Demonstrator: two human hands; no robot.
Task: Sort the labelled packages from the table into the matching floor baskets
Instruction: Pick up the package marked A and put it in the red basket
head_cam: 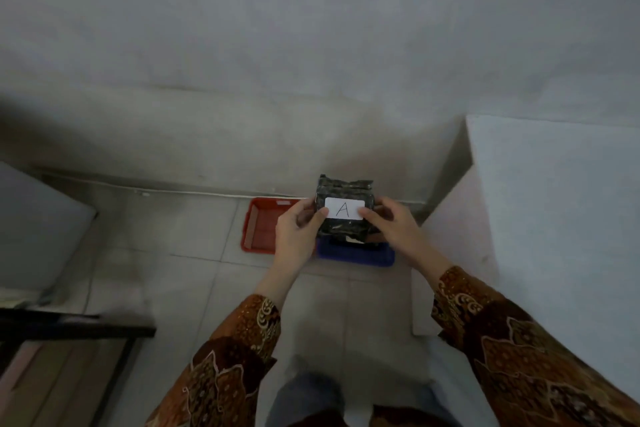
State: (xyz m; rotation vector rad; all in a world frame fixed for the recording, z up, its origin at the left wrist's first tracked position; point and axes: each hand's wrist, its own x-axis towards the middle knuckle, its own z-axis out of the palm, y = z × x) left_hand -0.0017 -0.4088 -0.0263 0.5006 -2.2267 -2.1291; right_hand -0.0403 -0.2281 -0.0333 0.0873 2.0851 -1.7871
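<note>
I hold a dark wrapped package (341, 192) up in front of me, with a white label (344, 209) marked "A" facing me. My left hand (296, 230) grips its left side and my right hand (394, 227) grips its right side. Below and beyond it on the tiled floor sit two baskets side by side against the wall: a red basket (258, 230) on the left and a blue basket (356, 255) on the right. The package and my hands hide most of the blue basket. The red basket's visible part holds nothing.
A white wall corner (519, 218) juts out on the right, close to the blue basket. A grey block (34, 229) stands at the left, and a dark table frame (76, 326) reaches in at the lower left. A thin cable (180, 191) runs along the wall base.
</note>
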